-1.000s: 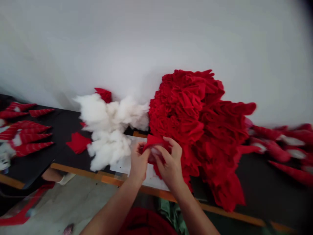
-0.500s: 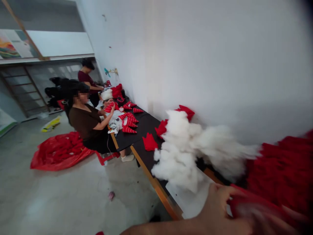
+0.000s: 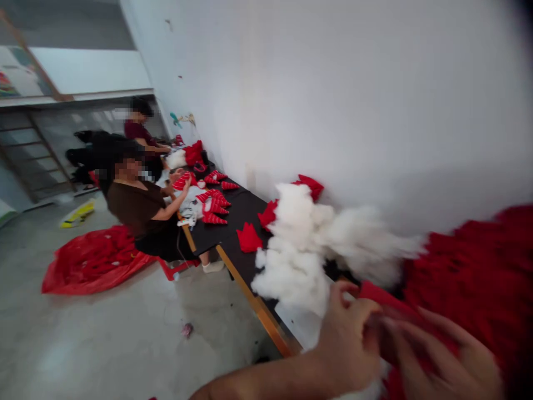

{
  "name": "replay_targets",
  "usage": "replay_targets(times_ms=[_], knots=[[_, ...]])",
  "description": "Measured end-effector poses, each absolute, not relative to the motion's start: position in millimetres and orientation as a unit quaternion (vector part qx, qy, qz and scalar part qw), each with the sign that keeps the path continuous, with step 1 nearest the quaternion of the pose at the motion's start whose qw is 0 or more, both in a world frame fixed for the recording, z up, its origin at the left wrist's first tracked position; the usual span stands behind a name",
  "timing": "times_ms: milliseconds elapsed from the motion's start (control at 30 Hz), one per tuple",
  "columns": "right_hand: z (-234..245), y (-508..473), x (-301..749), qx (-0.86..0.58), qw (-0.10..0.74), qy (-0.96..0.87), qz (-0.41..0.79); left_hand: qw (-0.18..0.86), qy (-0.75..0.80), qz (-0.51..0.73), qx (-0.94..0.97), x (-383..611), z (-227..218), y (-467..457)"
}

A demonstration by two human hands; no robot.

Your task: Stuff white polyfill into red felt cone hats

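Observation:
My left hand [image 3: 347, 339] and my right hand [image 3: 445, 361] are at the bottom right, both closed on a small red fabric piece [image 3: 385, 303] held between them. Motion blurs the fingers. Just beyond the hands lies a heap of white stuffing [image 3: 308, 250] on the black table [image 3: 239, 211]. A big pile of red fabric pieces [image 3: 474, 278] rises at the right, behind my right hand.
A loose red piece [image 3: 249, 238] lies on the table left of the stuffing. Further along, a seated person [image 3: 137, 211] handles red striped cones [image 3: 212, 206]; another person [image 3: 139, 133] sits behind. A red sheet [image 3: 89, 258] lies on the concrete floor. White wall on the right.
The view has swung left from the red pile to the room and co-workers. My hands, out of centre, still grip the red piece and have risen slightly into view since half a second ago.

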State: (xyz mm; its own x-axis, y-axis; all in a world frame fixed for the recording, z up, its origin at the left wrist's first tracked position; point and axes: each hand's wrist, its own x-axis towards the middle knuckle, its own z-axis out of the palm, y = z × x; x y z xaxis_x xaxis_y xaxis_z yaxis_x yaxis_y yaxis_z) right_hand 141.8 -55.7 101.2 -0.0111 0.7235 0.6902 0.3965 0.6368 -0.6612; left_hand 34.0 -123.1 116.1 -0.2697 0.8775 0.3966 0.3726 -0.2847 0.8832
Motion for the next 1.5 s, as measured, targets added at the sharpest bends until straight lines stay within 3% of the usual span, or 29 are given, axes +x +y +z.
replay_targets(times_ms=[233, 400, 800, 1333, 1500], knots=[[115, -74, 149, -0.425, 0.513, -0.741, 0.091, 0.160, 0.599, 0.555, 0.555, 44, 112, -102], [112, -78, 162, -0.494, 0.527, -0.687, 0.080, 0.146, 0.570, 0.545, 0.598, 59, 105, -90], [95, -84, 180, -0.524, 0.570, -0.605, 0.185, 0.134, 0.543, 0.513, 0.652, 74, 92, -82], [14, -75, 159, -0.566, 0.479, -0.573, 0.350, 0.209, 0.625, 0.445, 0.606, 45, 14, -81], [18, -77, 156, -0.549, 0.469, -0.561, 0.405, 0.208, 0.681, 0.438, 0.549, 26, -12, -79]])
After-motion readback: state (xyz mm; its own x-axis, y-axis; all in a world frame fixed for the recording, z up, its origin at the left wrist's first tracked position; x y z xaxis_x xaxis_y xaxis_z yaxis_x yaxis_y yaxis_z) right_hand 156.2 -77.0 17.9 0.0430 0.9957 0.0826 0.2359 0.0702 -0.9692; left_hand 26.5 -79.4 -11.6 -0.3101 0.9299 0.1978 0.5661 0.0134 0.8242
